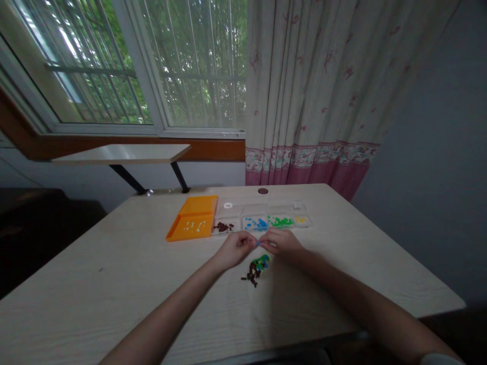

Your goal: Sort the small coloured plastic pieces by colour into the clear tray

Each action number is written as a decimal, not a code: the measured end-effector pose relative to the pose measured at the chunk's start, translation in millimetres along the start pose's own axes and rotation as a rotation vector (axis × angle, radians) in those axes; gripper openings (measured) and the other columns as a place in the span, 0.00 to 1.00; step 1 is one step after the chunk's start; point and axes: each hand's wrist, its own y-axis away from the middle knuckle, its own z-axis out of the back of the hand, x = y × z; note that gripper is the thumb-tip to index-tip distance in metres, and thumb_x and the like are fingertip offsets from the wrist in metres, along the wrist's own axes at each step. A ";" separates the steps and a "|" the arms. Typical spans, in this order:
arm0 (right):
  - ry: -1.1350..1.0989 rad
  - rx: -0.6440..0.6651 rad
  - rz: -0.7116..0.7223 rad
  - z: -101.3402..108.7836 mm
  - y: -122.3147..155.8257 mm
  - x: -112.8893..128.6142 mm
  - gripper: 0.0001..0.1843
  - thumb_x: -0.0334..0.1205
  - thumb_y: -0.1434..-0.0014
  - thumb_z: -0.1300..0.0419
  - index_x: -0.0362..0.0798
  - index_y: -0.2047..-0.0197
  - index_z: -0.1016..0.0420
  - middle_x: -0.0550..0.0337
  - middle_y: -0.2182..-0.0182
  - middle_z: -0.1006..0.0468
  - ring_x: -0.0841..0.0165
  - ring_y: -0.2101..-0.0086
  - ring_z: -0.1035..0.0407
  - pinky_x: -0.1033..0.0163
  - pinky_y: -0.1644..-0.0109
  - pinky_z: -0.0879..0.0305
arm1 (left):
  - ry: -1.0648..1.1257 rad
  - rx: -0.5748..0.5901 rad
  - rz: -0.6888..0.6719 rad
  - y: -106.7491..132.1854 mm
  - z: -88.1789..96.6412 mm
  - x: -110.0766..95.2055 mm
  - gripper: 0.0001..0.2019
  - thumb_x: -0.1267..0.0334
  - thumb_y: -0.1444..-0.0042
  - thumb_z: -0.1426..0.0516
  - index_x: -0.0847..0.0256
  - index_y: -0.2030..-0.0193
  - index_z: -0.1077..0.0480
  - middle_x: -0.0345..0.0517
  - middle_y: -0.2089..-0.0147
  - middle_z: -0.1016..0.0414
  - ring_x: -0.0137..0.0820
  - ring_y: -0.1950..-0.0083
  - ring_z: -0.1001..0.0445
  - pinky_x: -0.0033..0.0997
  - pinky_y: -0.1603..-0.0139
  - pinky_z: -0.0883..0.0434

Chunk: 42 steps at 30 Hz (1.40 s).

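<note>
My left hand [236, 248] and my right hand [280, 241] meet fingertip to fingertip above the table. Pinched between them is a tiny blue building brick [258, 243]. Just below my hands lies a small heap of bricks [255, 268], brown at the near end and green with some blue at the far end; whether they are joined I cannot tell. Beyond my fingers are clear trays with loose pieces: brown bricks [224, 227], blue bricks [255, 223], green bricks [280, 221] and yellow bricks [300, 219].
An orange open box [190, 233] with small white pieces stands left of the clear trays. A raised shelf [125, 153] on black legs is at the table's back left. A round hole [263, 191] sits near the back edge, before a curtain [312, 101] and a window.
</note>
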 end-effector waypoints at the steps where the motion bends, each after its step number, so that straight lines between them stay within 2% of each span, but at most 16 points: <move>1: -0.002 -0.016 0.002 -0.9 -0.2 1.0 0.12 0.43 0.41 0.48 0.49 0.64 0.25 0.59 0.69 0.24 0.73 0.69 0.31 0.71 0.66 0.39 | 0.043 0.003 0.011 -0.3 -0.4 0.1 0.15 0.56 0.48 0.46 0.69 0.69 0.29 0.46 0.71 0.27 0.27 0.71 0.32 0.25 0.69 0.36; 5: 0.000 -0.058 0.008 -1.0 -0.2 2.2 0.13 0.44 0.41 0.49 0.49 0.65 0.25 0.59 0.70 0.25 0.73 0.70 0.31 0.71 0.65 0.38 | 0.103 -0.002 0.028 -0.8 -1.6 -4.3 0.16 0.55 0.49 0.45 0.69 0.70 0.29 0.46 0.72 0.27 0.27 0.71 0.33 0.25 0.69 0.36; 10: 0.004 -0.048 0.021 4.0 1.2 -1.2 0.11 0.42 0.41 0.48 0.50 0.65 0.25 0.59 0.69 0.25 0.73 0.68 0.31 0.71 0.64 0.38 | 0.019 0.028 -0.006 -0.1 -1.6 -10.9 0.15 0.56 0.45 0.48 0.68 0.68 0.29 0.46 0.70 0.27 0.28 0.69 0.32 0.25 0.67 0.35; 13: -0.025 -0.132 -0.019 10.4 0.0 -4.7 0.11 0.41 0.41 0.48 0.49 0.65 0.25 0.57 0.69 0.25 0.73 0.67 0.31 0.70 0.62 0.37 | -0.154 0.044 -0.139 2.8 -0.4 -12.4 0.13 0.63 0.42 0.52 0.64 0.58 0.29 0.48 0.62 0.27 0.30 0.61 0.32 0.28 0.59 0.35; 16: -0.061 -0.262 -0.085 16.6 -1.7 -9.1 0.11 0.41 0.42 0.47 0.47 0.66 0.25 0.56 0.70 0.26 0.72 0.67 0.32 0.70 0.63 0.36 | -0.393 0.134 -0.290 5.6 -0.8 -12.1 0.17 0.71 0.42 0.54 0.56 0.52 0.31 0.47 0.58 0.31 0.30 0.55 0.34 0.29 0.53 0.37; 19: -0.080 -0.345 -0.106 19.7 -2.5 -12.8 0.10 0.41 0.43 0.46 0.47 0.66 0.25 0.57 0.71 0.27 0.71 0.69 0.32 0.69 0.64 0.35 | -0.538 0.229 -0.342 5.8 -3.1 -10.8 0.19 0.74 0.44 0.54 0.53 0.52 0.30 0.46 0.61 0.33 0.30 0.57 0.35 0.27 0.56 0.37; 23: -0.104 -0.409 -0.114 21.9 -3.3 -14.3 0.08 0.40 0.44 0.44 0.47 0.66 0.25 0.57 0.71 0.27 0.71 0.70 0.32 0.67 0.64 0.35 | -0.583 0.194 -0.357 5.0 -3.7 -9.5 0.17 0.74 0.44 0.53 0.55 0.54 0.29 0.46 0.62 0.34 0.30 0.58 0.36 0.28 0.57 0.37; 27: -0.131 -0.395 -0.144 26.7 -9.6 -13.5 0.08 0.40 0.44 0.44 0.48 0.66 0.25 0.57 0.70 0.27 0.71 0.70 0.32 0.67 0.65 0.35 | -0.546 0.130 -0.332 6.1 1.6 -7.8 0.13 0.72 0.44 0.52 0.60 0.60 0.28 0.48 0.62 0.33 0.31 0.58 0.36 0.29 0.56 0.37; 32: -0.124 -0.395 -0.131 27.6 -21.7 -11.8 0.09 0.41 0.43 0.45 0.48 0.66 0.24 0.58 0.70 0.26 0.70 0.68 0.32 0.67 0.64 0.36 | -0.497 0.123 -0.261 6.3 9.6 -4.0 0.08 0.71 0.48 0.48 0.62 0.67 0.28 0.47 0.64 0.29 0.32 0.58 0.34 0.31 0.54 0.37; 37: -0.132 -0.390 -0.121 23.8 -23.2 -7.0 0.10 0.41 0.42 0.45 0.47 0.65 0.24 0.58 0.70 0.26 0.71 0.68 0.32 0.68 0.64 0.37 | -0.474 0.121 -0.248 5.5 13.8 -2.1 0.07 0.70 0.49 0.48 0.62 0.69 0.28 0.46 0.69 0.28 0.31 0.63 0.32 0.28 0.58 0.37; 40: -0.101 -0.322 -0.134 23.1 -25.6 -8.5 0.11 0.42 0.41 0.47 0.48 0.63 0.24 0.57 0.69 0.26 0.72 0.67 0.32 0.68 0.63 0.37 | -0.475 0.123 -0.235 5.1 15.3 -2.3 0.06 0.70 0.50 0.47 0.62 0.70 0.28 0.45 0.70 0.29 0.30 0.65 0.32 0.26 0.61 0.37; 42: -0.038 -0.215 -0.171 23.4 -32.1 -11.7 0.11 0.43 0.41 0.47 0.49 0.63 0.24 0.58 0.67 0.26 0.71 0.66 0.32 0.68 0.61 0.38 | -0.480 0.123 -0.218 4.6 16.3 -2.8 0.05 0.69 0.51 0.46 0.62 0.69 0.28 0.44 0.70 0.29 0.29 0.65 0.32 0.26 0.62 0.37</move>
